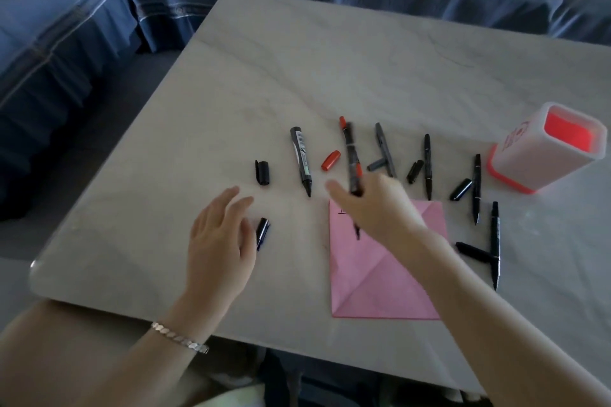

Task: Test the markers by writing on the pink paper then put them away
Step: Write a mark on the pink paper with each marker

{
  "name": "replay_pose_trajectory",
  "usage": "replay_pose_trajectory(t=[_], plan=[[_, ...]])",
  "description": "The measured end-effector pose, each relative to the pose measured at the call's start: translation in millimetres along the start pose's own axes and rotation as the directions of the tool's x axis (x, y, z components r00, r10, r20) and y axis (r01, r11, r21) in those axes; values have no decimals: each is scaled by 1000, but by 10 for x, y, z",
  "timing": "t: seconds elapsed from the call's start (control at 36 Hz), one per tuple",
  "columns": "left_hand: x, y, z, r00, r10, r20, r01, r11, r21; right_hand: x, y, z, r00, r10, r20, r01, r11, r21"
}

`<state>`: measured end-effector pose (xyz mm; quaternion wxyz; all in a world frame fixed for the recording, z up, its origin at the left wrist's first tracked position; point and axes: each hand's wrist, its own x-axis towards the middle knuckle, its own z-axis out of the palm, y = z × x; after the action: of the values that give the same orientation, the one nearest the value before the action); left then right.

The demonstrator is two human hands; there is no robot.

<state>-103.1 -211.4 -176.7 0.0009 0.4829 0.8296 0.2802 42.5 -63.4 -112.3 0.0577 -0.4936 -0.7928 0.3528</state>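
Risk is noted first in the open stock: the large black marker (301, 162) and the slimmer black markers (427, 165) are laid uncapped on the surface (297, 69), with a red cap (330, 160) and an upper black cap (262, 172) lying apart from any barrel. Drying tips and mismatched caps at put-away are judged likely. A second risk is judged at the pink paper (380, 277): it is pinned by neither hand, so it may be dragged by a stroke and ink carried onto the pale surface. The right hand (373, 205) is closed around a black-and-red marker (350, 155), held steeply above the paper's upper left corner. Its dark tip is seen below the fingers, close to small written marks (342, 212); contact cannot be confirmed, owing to blur. The left hand (220, 241) is spread and relaxed, nothing held, just beside a lower black cap (263, 233) and left of the paper. The pink-and-white holder (515, 155) stands at the far right, well apart from both hands.
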Motion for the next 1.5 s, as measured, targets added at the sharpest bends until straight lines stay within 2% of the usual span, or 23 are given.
replay_pose_trajectory(t=[0.11, 0.25, 0.36, 0.53, 0.72, 0.81, 0.86, 0.92, 0.97, 1.08, 1.17, 1.25, 1.33, 1.42, 1.5], plan=[[-40, -117, 80, 999, -39, -2, 39, 996, 84, 34, -281, 289, 990, -72, 120, 111, 927, -359], [-43, -161, 123, 999, -36, -2, 36, 991, 131, 117, -388, 534, 971, -182, 153, 237, 799, -552], [-36, -155, 136, 1000, -24, -4, 24, 988, 153, 171, -404, 562, 972, -188, 143, 236, 784, -574], [-36, -162, 145, 998, -55, 16, 53, 989, 135, 361, -484, 407, 987, -157, -25, 126, 864, -488], [-41, -167, 149, 999, -50, -4, 50, 992, 118, 647, -517, 422, 999, 47, -23, -52, 853, -519], [-43, -165, 148, 999, -49, -4, 49, 992, 115, 681, -497, 449, 997, 78, -2, -70, 882, -465], [-44, -157, 134, 998, -56, 4, 55, 992, 113, 664, -466, 423, 997, 78, 17, -67, 928, -367], [-49, -151, 120, 998, -65, 12, 63, 992, 106, 610, -417, 357, 998, 65, 28, -60, 986, -156], [-52, -149, 102, 996, -80, 30, 76, 992, 98, 533, -347, 261, 999, 35, -14, -34, 998, 53], [-54, -98, 64, 997, -66, 42, 61, 993, 105, 304, -90, 0, 986, 1, -165, 45, 960, 276], [-51, 41, 17, 999, -39, -20, 40, 998, 57, 100, 194, -168, 961, 64, -270, 61, 901, 430], [-69, 289, 31, 996, 74, -47, -75, 997, -18, -64, 471, -248, 920, 143, -366, 83, 840, 536], [-134, 550, 167, 975, 211, 68, -209, 977, -42, -170, 653, -247, 883, 201, -424, 94, 810, 579], [-196, 731, 379, 919, 321, 228, -329, 944, -5, -217, 721, -195, 859, 238, -454, 108, 782, 614], [-170, 844, 511, 892, 340, 298, -365, 930, 33, -210, 719, -159, 859, 240, -453, 123, 761, 637]])
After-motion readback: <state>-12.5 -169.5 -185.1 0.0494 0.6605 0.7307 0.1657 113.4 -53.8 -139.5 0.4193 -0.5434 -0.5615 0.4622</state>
